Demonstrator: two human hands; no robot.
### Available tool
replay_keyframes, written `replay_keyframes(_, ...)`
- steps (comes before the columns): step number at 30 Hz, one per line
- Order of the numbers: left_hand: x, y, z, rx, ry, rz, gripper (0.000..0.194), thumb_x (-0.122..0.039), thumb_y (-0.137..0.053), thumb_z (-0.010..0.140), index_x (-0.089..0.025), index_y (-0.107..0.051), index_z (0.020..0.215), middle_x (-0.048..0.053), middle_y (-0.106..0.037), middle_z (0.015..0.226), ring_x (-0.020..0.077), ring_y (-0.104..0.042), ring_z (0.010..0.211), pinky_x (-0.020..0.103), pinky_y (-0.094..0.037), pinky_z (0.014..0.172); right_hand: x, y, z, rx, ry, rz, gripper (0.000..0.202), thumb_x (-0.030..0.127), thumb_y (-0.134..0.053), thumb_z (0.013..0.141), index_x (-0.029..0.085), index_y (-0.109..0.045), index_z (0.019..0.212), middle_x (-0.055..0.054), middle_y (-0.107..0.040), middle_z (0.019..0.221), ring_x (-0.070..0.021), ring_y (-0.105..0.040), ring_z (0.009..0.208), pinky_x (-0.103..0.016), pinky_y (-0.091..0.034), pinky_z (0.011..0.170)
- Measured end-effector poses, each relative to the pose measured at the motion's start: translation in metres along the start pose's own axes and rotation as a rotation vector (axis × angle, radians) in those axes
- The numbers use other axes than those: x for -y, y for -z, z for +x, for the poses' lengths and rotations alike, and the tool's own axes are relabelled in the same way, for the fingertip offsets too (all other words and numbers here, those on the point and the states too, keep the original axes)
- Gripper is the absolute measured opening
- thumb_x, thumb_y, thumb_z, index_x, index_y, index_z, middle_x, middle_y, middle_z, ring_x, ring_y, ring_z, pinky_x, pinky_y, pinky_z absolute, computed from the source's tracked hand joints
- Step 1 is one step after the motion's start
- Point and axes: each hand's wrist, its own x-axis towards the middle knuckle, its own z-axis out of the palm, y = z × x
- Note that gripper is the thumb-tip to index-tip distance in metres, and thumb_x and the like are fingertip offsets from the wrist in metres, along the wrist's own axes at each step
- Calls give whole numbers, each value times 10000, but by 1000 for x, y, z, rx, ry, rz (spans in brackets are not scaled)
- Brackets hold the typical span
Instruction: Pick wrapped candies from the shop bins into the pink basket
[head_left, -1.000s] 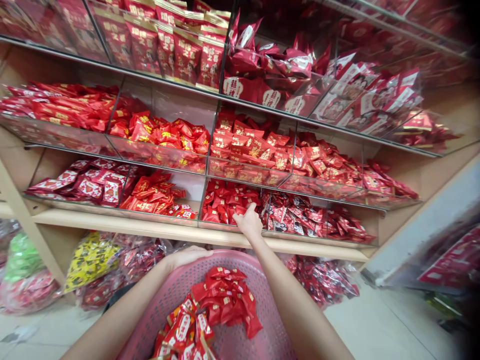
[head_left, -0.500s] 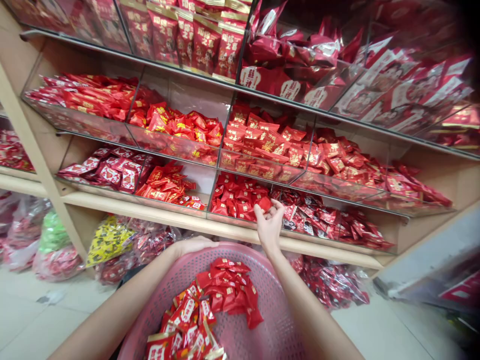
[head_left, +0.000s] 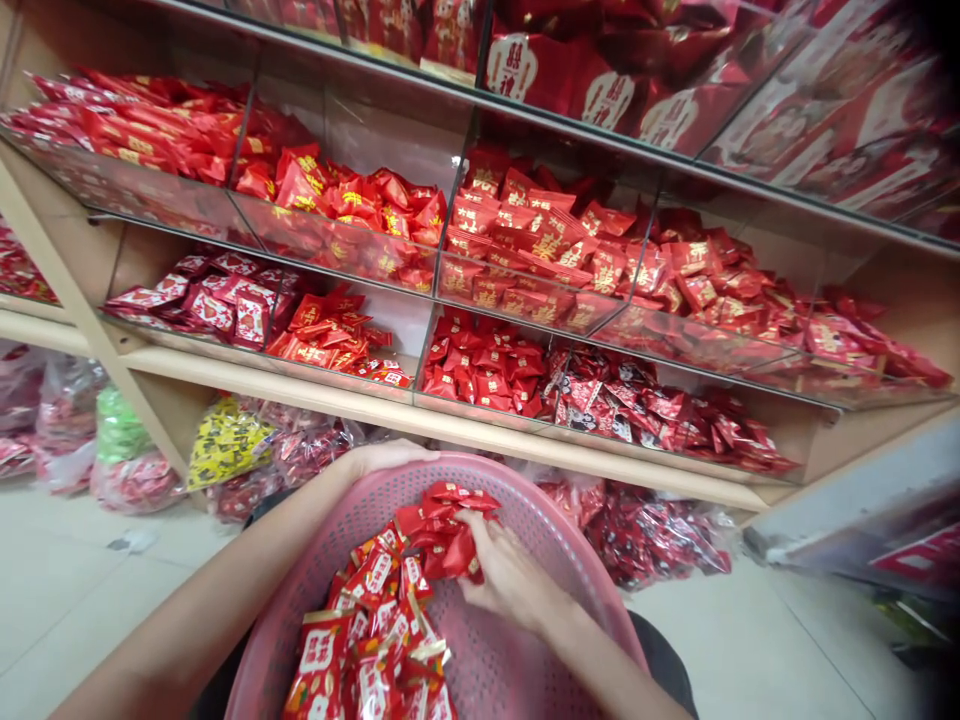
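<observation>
A round pink perforated plastic basket (head_left: 592,560) sits in front of me, tilted towards my view. My left hand (head_left: 386,458) grips its far rim from the left, its fingers partly out of sight. Inside the basket, my right hand (head_left: 499,572) has thumb and forefinger around a small red packet (head_left: 460,553), right at the pile. That pile holds similar plain red packets (head_left: 435,512) at the back. Larger red packets with white labels and gold ends (head_left: 375,680) lie nearer to me.
A wooden shelf unit (head_left: 337,402) with clear-fronted compartments spans the view. Matching small red packets (head_left: 487,375) fill a bottom compartment, with dark red patterned ones (head_left: 600,400) beside them. Below stand plastic bags of packets (head_left: 652,540) and a yellow bag (head_left: 229,440) on the tiled floor.
My right hand has come down from the bottom shelf compartment into the basket, bringing a red packet. My left hand keeps its hold on the rim. The view has shifted closer to the shelves.
</observation>
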Motion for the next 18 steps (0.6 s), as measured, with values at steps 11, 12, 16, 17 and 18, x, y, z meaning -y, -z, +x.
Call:
replay_keyframes(11, -4, 1, -2, -47, -1, 90, 538, -575, -591, 638, -149, -664, 958, 58, -653, 997, 240, -576, 944, 301, -415, 841, 30, -38, 11, 181, -376, -246, 494, 235, -516, 691, 103, -397, 1153, -160, -627, 936, -284, -590, 889, -357, -433, 751)
replay_keyframes(12, -4, 1, -2, -52, -2, 107, 542, -579, -587, 640, -149, -661, 963, 57, -651, 1003, 242, -571, 957, 299, -414, 842, 30, -42, 12, 181, -382, -264, 531, 228, -523, 692, 92, -378, 1184, -166, -626, 942, -287, -586, 907, -363, -432, 764)
replay_keyframes(16, -2, 3, -1, -66, -25, 146, 550, -587, -578, 639, -144, -665, 954, 65, -655, 985, 243, -578, 927, 296, -421, 816, 26, -54, 18, 143, -396, -333, 677, 226, -551, 704, 79, -271, 1302, -172, -615, 988, -296, -559, 983, -379, -428, 804)
replay_keyframes(17, -1, 3, -1, -62, -29, 144, 547, -586, -577, 640, -144, -666, 950, 66, -658, 975, 240, -581, 915, 294, -422, 809, 26, -56, 19, 131, -394, -346, 688, 230, -554, 710, 81, -259, 1314, -171, -613, 993, -298, -556, 989, -383, -429, 808)
replay_keyframes(18, -1, 3, -1, -58, -30, 141, 544, -584, -578, 641, -144, -668, 946, 66, -661, 964, 238, -583, 904, 292, -422, 803, 27, -58, 20, 123, -389, -356, 684, 231, -552, 718, 84, -259, 1319, -170, -613, 993, -300, -557, 989, -386, -430, 810)
